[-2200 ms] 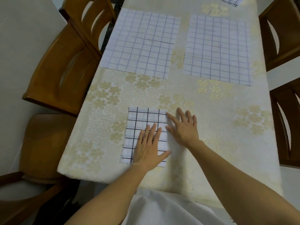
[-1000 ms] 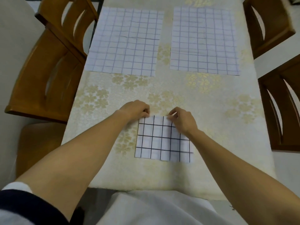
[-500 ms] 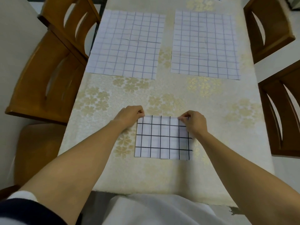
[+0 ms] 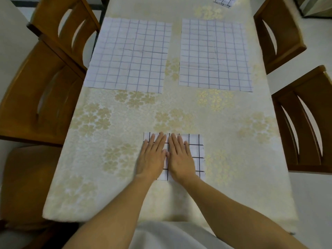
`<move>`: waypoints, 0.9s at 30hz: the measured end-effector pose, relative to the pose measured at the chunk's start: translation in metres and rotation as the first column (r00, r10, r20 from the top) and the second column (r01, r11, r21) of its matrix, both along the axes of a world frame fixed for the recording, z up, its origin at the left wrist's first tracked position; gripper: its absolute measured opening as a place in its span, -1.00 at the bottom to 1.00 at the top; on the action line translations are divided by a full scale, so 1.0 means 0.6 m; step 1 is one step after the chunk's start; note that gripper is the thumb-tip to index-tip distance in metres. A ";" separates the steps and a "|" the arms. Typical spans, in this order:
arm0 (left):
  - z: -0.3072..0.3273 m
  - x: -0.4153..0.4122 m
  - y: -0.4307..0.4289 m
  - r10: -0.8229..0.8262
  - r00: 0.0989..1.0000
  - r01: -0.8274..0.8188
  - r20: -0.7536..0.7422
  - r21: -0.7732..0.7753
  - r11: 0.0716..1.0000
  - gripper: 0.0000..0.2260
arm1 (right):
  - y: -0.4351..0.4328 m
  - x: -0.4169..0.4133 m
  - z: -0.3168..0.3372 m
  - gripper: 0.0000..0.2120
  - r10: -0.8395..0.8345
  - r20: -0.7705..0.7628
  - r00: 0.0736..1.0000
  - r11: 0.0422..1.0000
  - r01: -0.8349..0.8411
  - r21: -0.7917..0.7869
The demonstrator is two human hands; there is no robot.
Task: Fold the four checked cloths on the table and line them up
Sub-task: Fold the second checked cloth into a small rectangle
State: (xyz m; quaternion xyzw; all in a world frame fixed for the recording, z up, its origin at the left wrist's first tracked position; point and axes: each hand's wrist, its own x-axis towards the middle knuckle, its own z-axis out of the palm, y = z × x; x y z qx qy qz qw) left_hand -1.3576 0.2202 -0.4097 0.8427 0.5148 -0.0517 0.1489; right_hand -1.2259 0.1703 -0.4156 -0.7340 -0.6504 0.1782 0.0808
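A small folded white cloth with black checks [image 4: 196, 153] lies near the table's front edge. My left hand [image 4: 152, 157] and my right hand [image 4: 180, 158] lie flat on it, side by side, fingers straight and pointing away from me, holding nothing. Farther back, two unfolded checked cloths lie spread flat: one at the left [image 4: 130, 54] and one at the right [image 4: 214, 55]. A corner of another checked cloth [image 4: 223, 0] shows at the table's far edge, mostly cut off by the frame.
The table wears a cream cloth with gold flowers [image 4: 125, 123]. Two wooden chairs stand at the left [image 4: 39, 90] and two at the right [image 4: 305, 119], close to the table's sides. My white garment shows at the near edge.
Both hands let go of the folded cloth's far corners and came together flat on its middle. The cloth stays in place.
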 end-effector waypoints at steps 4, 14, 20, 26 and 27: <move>-0.002 -0.026 0.012 0.008 1.000 -0.007 -0.028 0.038 0.999 -0.46 | -0.020 0.057 -0.006 -0.33 -0.023 0.078 0.997 0.998 0.028 -0.061; 0.014 -0.068 0.029 0.167 0.985 -0.167 -0.037 0.012 0.986 -0.41 | -0.019 0.093 0.021 -0.31 -0.143 0.120 0.982 0.984 0.154 -0.084; 0.015 -0.012 0.002 -0.033 0.998 0.033 -0.044 0.011 0.999 -0.44 | 0.008 0.029 0.017 -0.43 0.003 0.013 1.000 0.997 -0.002 -0.082; 0.010 -0.068 0.010 0.017 0.995 -0.015 -0.103 0.015 1.000 -0.42 | -0.011 0.123 0.016 -0.34 0.001 0.137 0.991 0.980 0.026 -0.196; 0.011 -0.076 0.014 0.032 0.994 -0.030 -0.105 0.025 0.999 -0.42 | -0.012 0.139 0.017 -0.33 -0.023 0.151 0.988 0.979 0.053 -0.198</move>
